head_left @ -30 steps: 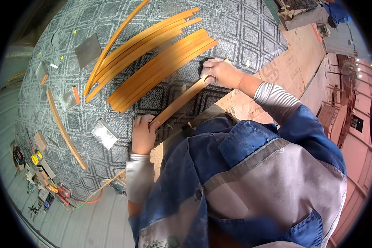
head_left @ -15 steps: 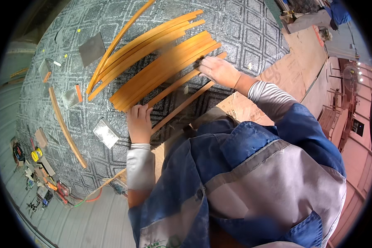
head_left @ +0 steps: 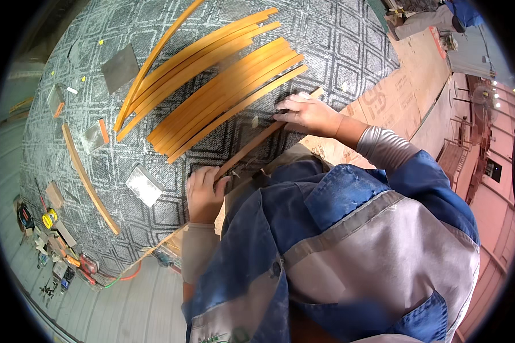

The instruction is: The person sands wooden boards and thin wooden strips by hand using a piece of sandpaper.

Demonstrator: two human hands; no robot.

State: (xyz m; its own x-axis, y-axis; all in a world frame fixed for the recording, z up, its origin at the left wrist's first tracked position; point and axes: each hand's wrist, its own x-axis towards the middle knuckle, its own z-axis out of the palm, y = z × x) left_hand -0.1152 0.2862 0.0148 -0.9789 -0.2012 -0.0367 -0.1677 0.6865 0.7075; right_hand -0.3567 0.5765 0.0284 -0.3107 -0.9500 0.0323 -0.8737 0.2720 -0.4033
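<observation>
A slim brown wooden strip lies slantwise close in front of me, near the carpet's front edge. The fingers of my left hand close on its near left end. Toward its other end my right hand grips the same strip, and a short tip sticks out beyond the fingers. Just past my hands rests a row of curved orange-brown wooden strips, side by side. A second bunch of curved strips lies farther off, with one long strip crossing at its left.
Grey patterned carpet covers the work surface. On the left are a dark square sheet, sanding blocks and a single curved strip. Tools and a yellow tape roll sit at lower left. Cardboard lies at right.
Both hands have left the row of strips and come nearer to me, onto the loose brown strip. The strip formerly under my hands now lies against the row.
</observation>
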